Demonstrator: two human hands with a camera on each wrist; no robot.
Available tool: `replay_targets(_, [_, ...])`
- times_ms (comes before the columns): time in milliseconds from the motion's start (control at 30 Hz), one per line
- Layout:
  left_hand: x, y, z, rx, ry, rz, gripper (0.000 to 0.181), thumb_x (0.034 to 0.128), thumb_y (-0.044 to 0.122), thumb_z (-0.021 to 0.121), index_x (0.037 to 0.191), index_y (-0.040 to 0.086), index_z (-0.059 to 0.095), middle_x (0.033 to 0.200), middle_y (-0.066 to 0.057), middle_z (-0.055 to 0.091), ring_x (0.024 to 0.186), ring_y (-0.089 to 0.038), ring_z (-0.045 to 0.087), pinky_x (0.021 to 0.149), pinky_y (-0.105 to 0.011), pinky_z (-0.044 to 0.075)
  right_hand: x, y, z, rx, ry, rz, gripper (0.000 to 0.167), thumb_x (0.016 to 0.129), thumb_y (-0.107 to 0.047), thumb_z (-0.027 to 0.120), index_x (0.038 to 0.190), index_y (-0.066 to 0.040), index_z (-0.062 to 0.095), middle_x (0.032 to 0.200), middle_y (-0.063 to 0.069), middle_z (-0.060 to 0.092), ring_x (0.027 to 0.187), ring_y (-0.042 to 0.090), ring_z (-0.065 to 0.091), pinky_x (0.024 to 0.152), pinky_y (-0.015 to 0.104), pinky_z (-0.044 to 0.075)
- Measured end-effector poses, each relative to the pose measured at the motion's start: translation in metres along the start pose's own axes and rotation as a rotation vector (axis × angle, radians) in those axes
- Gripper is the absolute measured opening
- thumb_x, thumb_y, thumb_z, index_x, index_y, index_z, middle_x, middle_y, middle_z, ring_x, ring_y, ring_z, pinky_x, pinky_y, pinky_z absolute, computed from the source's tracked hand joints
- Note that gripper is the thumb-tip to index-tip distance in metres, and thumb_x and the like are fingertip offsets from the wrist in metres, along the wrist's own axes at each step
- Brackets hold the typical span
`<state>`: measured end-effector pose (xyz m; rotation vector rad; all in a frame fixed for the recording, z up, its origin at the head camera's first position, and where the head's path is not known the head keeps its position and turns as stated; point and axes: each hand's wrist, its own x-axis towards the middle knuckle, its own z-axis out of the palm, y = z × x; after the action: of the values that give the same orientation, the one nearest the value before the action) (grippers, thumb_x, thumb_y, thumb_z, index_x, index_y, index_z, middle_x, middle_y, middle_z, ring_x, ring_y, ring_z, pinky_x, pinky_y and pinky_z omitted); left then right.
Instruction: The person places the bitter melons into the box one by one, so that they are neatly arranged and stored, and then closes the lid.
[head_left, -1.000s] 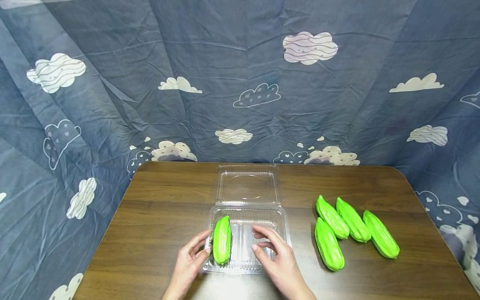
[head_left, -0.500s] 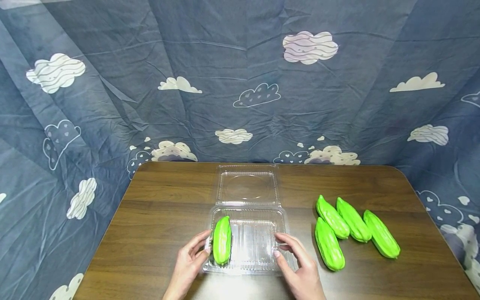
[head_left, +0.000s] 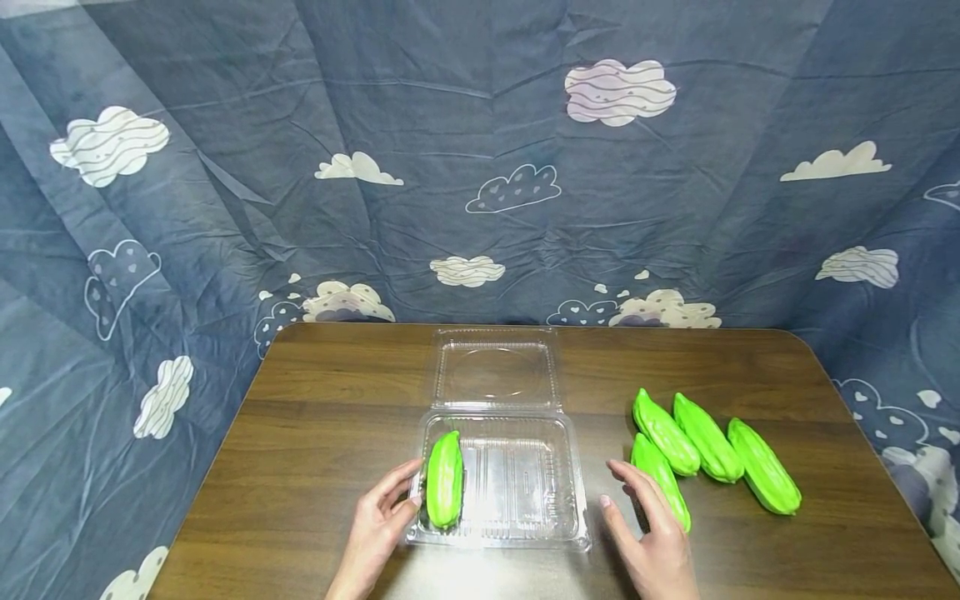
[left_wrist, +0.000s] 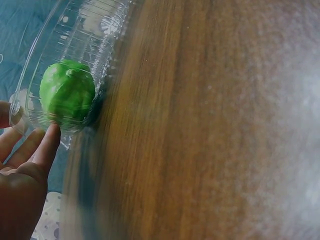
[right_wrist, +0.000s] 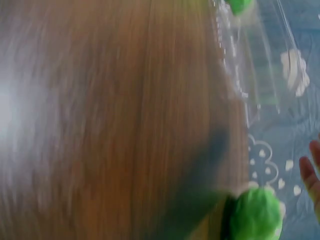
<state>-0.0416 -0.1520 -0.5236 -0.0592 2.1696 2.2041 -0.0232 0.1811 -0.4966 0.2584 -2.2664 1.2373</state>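
Note:
A clear plastic clamshell container [head_left: 517, 537] lies with its lid laid back, and one bright green, ridged, gourd-like vegetable [head_left: 444, 481] rests along the left side of its base. My left hand [head_left: 381, 521] holds the container's left rim, its thumb at the edge and its fingers against the outer wall in the left wrist view. To the right of the container, my right hand [head_left: 654, 533] has its fingers apart and holds nothing. It is beside the nearest loose green vegetable [head_left: 663, 479] and partly covers it; whether they touch I cannot tell.
Several more green vegetables [head_left: 705, 437] lie on the right part of the brown wooden table [head_left: 322, 392]. The container's lid [head_left: 495, 371] reaches toward the table's back edge. Behind hangs a dark blue cloth [head_left: 420, 100] with cloud prints.
My right hand has moved right, from above the container's base to beside the loose green vegetables. My left hand, the container and the vegetable in it have stayed in place.

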Motion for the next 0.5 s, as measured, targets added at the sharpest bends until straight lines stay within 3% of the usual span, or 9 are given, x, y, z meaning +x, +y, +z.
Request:
replay_targets(67, [0.0,0.0,0.0,0.007,0.001,0.005,0.049,0.0851,-0.01,0.062,0.133,-0.001,0.057,0.139,-0.017,0.052,0.119,-0.03,0.055,0.094,-0.025,0.049,-0.004,0.015,-0.004,-0.053,-0.004,0.032,0.057,0.075,0.011,0.075,0.128,-0.004,0.062,0.121,0.014,0.063,0.118,0.0,0.049,0.098,0.011,0.035])
replay_targets(200, [-0.001,0.0,0.0,0.007,-0.002,0.019,0.05,0.0852,-0.011,0.061,0.134,-0.002,0.056,0.139,-0.019,0.051,0.119,-0.031,0.055,0.094,-0.024,0.049,-0.005,0.02,-0.015,-0.138,0.02,0.083,0.057,0.076,0.006,0.077,0.129,-0.009,0.063,0.122,0.011,0.063,0.122,-0.004,0.044,0.099,0.008,0.03])
replay_targets(333, [-0.002,0.001,0.001,0.002,-0.003,0.019,0.05,0.0852,-0.011,0.061,0.134,-0.002,0.056,0.139,-0.019,0.051,0.119,-0.03,0.055,0.094,-0.024,0.049,-0.007,0.027,-0.022,-0.172,0.044,0.066,0.058,0.074,0.005,0.078,0.128,-0.008,0.064,0.12,0.012,0.063,0.121,-0.005,0.043,0.1,0.006,0.028])
replay_targets(500, [-0.001,0.001,0.001,-0.005,-0.004,0.018,0.05,0.0852,-0.011,0.062,0.134,-0.002,0.056,0.139,-0.019,0.051,0.119,-0.031,0.055,0.094,-0.024,0.049,-0.01,0.038,-0.028,-0.228,0.03,0.101,0.06,0.073,0.004,0.079,0.129,-0.007,0.062,0.124,0.013,0.061,0.118,0.005,0.046,0.099,0.004,0.024])
